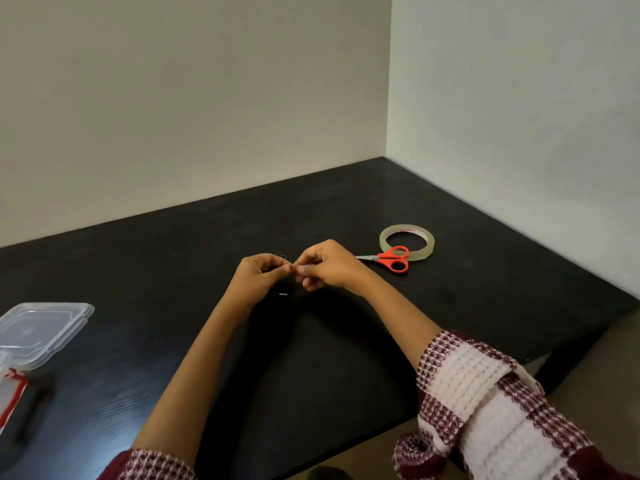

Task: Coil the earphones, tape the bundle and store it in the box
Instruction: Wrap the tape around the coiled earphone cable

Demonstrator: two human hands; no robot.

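Observation:
My left hand [258,273] and my right hand [325,266] meet fingertip to fingertip above the middle of the black table [467,271]. Both pinch thin black earphones [284,258]; only a small loop of cord above the fingers and a short metal plug [283,294] hanging below show against the dark top. A roll of clear tape [407,242] lies flat to the right of my right hand. The clear plastic box [41,329] with its lid on sits at the table's left edge.
Orange-handled scissors [393,259] lie shut, their handles resting on the tape roll. A red-rimmed item [10,396] lies at the left edge below the box. Walls close the table at the back and right. The table's front edge runs diagonally at lower right.

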